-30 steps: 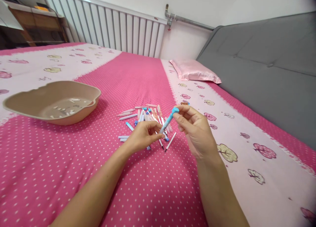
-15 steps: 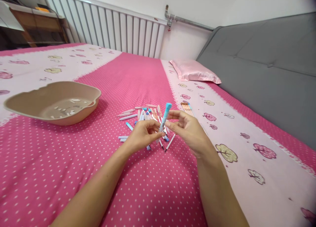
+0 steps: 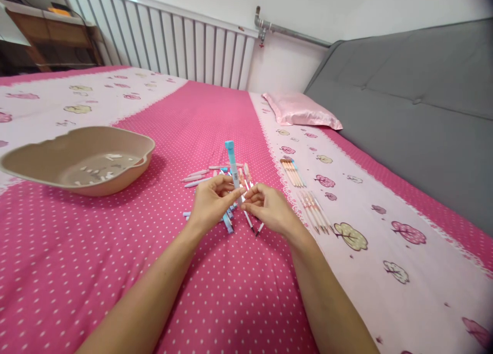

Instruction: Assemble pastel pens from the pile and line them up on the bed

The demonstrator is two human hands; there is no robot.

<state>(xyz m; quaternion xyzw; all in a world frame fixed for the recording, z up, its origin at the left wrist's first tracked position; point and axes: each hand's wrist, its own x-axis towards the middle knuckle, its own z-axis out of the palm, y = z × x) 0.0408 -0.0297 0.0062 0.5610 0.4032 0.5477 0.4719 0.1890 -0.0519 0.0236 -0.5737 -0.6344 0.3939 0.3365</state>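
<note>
Centre frame, the left hand point(image 3: 208, 202) grips the blue pen point(image 3: 234, 168), the right hand point(image 3: 273, 209) pinches its lower end, and loose fingertips could drop it!

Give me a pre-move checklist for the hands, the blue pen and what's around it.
1. Blue pen in left hand, roughly upright: ok.
2. Blue cap on its top: ok.
3. Right hand gripping the pen's lower end: cannot tell; fingers are there, contact unclear.
4. Lower end in full view: not ok, fingers cover part.
5. Loose pens in order: not ok, scattered.
6. Basin clear of both hands: ok.
</note>
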